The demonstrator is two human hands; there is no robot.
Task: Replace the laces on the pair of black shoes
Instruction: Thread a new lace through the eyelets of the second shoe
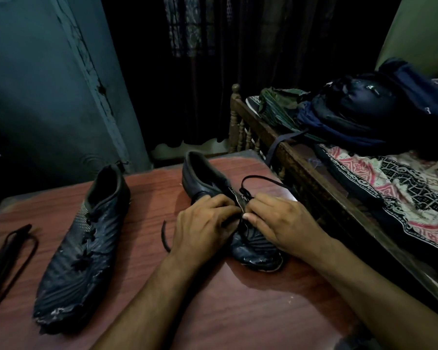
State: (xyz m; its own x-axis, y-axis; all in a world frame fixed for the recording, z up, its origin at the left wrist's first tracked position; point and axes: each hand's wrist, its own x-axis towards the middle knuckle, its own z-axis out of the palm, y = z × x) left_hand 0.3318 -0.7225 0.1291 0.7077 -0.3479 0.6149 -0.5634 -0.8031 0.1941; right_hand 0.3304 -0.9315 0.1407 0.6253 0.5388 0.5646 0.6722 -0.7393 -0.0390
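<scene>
My left hand [202, 223] and right hand [281, 221] meet over the right shoe [213, 183] on the table [213, 299] | both grips pinch its black lace [258, 179] at the eyelets | left shoe [86, 248] lies well apart, a loose lace [13, 251] beyond it

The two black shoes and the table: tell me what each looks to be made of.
Left shoe: probably synthetic leather with a faint sheen and a ribbed pattern; the coating is flaking pale at the toe.
Right shoe, under both hands: the same look, with a scuffed toe and a smoother, matte heel.
Table: reddish-brown wood grain with a soft gloss, possibly laminate rather than solid wood.
</scene>
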